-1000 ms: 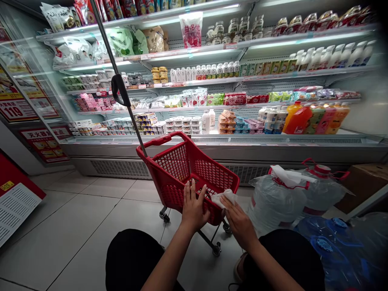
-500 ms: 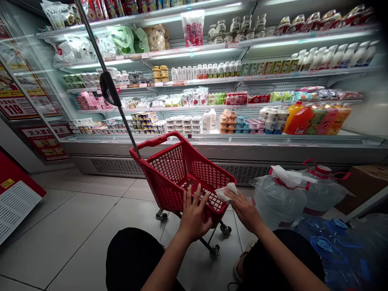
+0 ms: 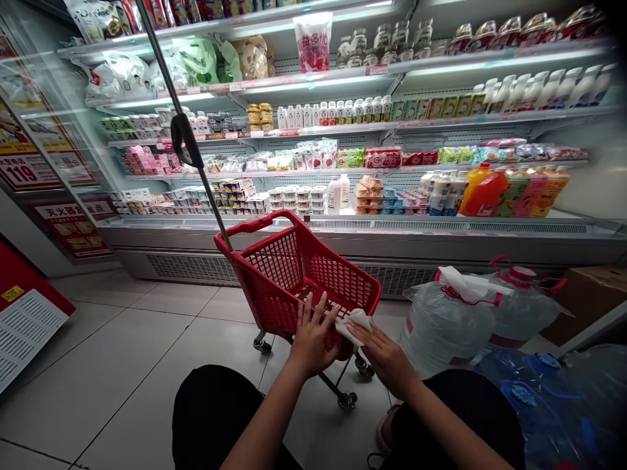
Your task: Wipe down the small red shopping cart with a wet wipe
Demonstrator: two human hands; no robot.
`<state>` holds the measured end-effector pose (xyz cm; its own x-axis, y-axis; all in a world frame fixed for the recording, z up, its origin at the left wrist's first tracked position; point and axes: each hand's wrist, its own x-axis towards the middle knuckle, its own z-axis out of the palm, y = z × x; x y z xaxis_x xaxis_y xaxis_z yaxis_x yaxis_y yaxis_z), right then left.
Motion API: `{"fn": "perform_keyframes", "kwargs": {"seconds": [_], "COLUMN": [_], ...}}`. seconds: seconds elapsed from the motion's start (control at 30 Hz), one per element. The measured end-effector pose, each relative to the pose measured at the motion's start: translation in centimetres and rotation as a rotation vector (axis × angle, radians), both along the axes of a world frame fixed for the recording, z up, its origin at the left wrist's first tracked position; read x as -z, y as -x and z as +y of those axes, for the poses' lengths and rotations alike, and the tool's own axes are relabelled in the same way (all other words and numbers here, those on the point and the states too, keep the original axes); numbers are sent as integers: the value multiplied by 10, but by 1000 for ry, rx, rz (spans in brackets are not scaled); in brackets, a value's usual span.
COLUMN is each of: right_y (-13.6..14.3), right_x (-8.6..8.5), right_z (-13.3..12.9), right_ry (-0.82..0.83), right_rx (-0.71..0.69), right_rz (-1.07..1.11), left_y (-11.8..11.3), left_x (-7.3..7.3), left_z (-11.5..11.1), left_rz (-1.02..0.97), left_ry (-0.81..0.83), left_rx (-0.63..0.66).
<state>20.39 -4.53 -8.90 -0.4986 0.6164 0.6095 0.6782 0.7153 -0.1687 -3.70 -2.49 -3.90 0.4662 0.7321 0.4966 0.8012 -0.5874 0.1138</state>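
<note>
A small red shopping cart (image 3: 274, 313) with a grid-patterned basket stands on the floor in front of me. My left hand (image 3: 313, 339) lies against the near side of its basket, fingers spread over the rim. A crumpled white wipe (image 3: 353, 324) is pressed on the front rim by my right hand (image 3: 385, 356). The right fingers are stretched together over the wipe, and the palm side is hidden. A thin dark pole (image 3: 166, 72) with a black clip rises from the cart's handle end.
Behind the cart runs a refrigerated display case (image 3: 416, 245) with shelves of yogurt, bottles and pouches. Large wrapped water jugs (image 3: 448, 326) and blue-capped bottles (image 3: 533, 398) stand close on the right, by a cardboard box (image 3: 588, 300). A red-and-white unit (image 3: 29, 320) is at the left.
My right hand has slid the wipe left along the front rim, closer to my left hand. The cart and pole have shifted slightly right; my left hand stays on the basket.
</note>
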Motion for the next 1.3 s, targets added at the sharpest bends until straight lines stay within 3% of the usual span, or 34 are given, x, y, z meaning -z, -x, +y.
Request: {"fn": "perform_keyframes", "kwargs": {"seconds": [0.13, 0.23, 0.4, 0.6, 0.7, 0.9, 1.03, 1.17, 1.3], "right_y": [-36, -44, -8, 41, 35, -3, 15, 45, 37], "right_x": [0, 1, 9, 6, 4, 12, 9, 4, 6], "right_z": [46, 64, 39, 3, 2, 10, 12, 10, 6], "right_ry": [34, 93, 100, -19, -52, -63, -34, -42, -55], "right_rx": [95, 192, 292, 222, 226, 275, 356, 321, 280], "right_rz": [57, 110, 220, 113, 70, 50, 80, 66, 35], "left_y": [0, -4, -14, -24, -20, -12, -24, -31, -21], "left_x": [1, 3, 8, 12, 10, 6, 12, 16, 14], "left_z": [6, 9, 11, 18, 20, 18, 16, 17, 17], "left_rz": [14, 17, 15, 28, 59, 140, 97, 66, 94], "left_ry": [-4, -13, -18, -34, -51, -60, -59, -59, -44], "left_rx": [14, 5, -39, -72, -73, -21, -49, -92, -53]}}
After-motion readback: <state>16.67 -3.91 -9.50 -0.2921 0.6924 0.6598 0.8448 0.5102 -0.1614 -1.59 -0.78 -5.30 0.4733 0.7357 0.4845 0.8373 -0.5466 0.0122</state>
